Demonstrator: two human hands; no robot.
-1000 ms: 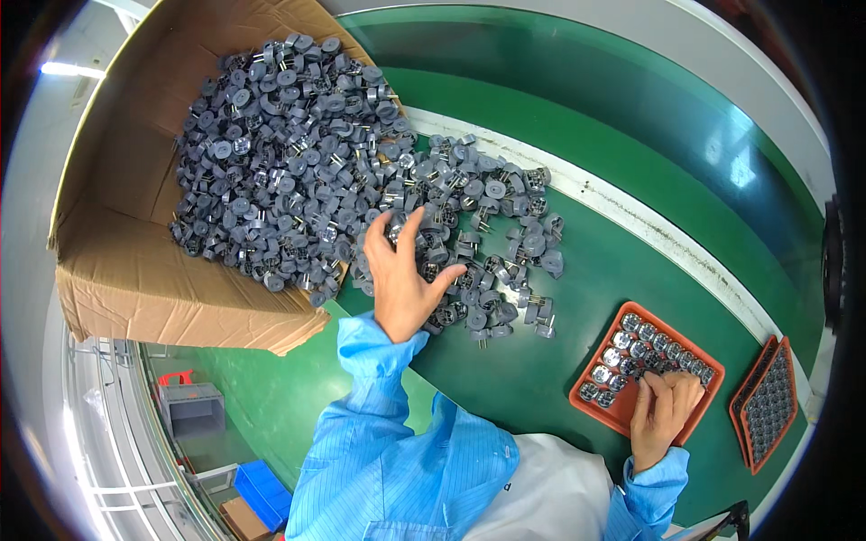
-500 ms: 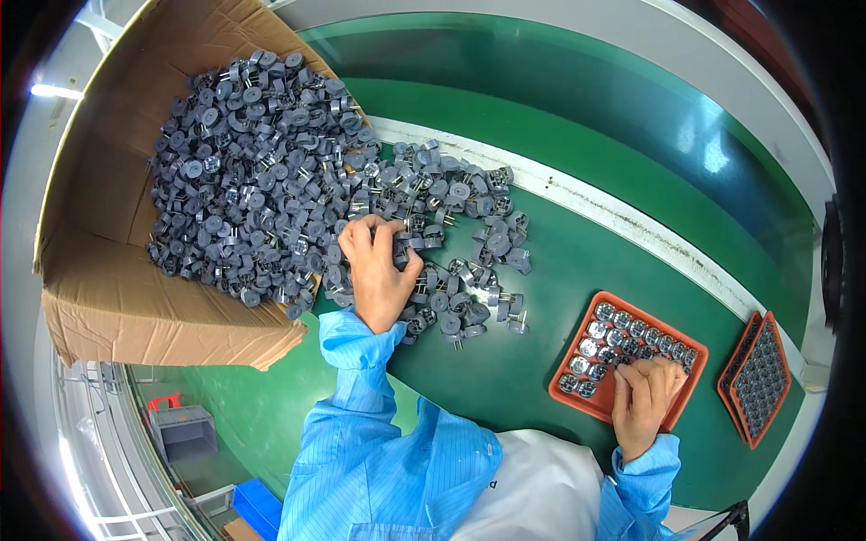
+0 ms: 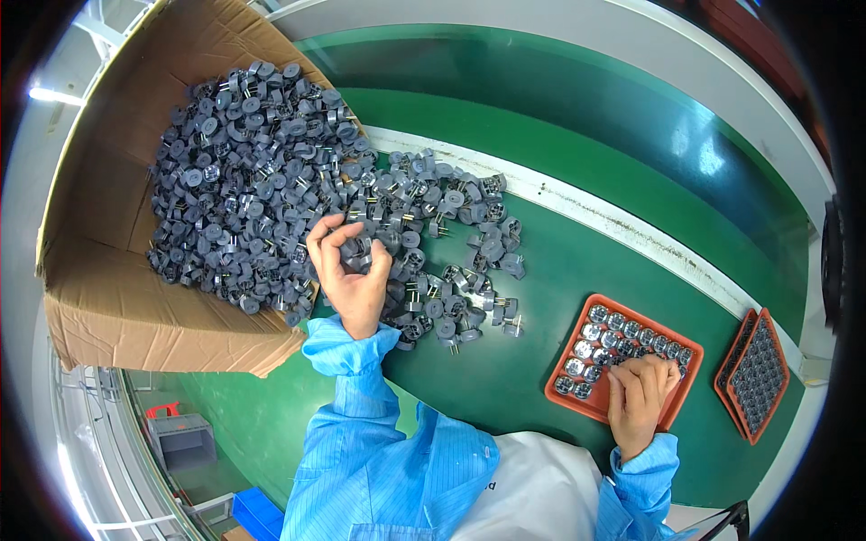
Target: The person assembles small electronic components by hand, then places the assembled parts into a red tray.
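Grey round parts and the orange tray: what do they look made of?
Grey round parts: likely moulded plastic, matt bodies, with thin shiny metal pins sticking out. Orange tray: looks like rigid plastic, smooth uniform colour, moulded pockets. Box: brown cardboard, torn edge.

Your left hand sits at the centre-left of the frame, fingers curled in a pinch, blue sleeve running down. Your right hand lies palm-down at lower right, fingers together.
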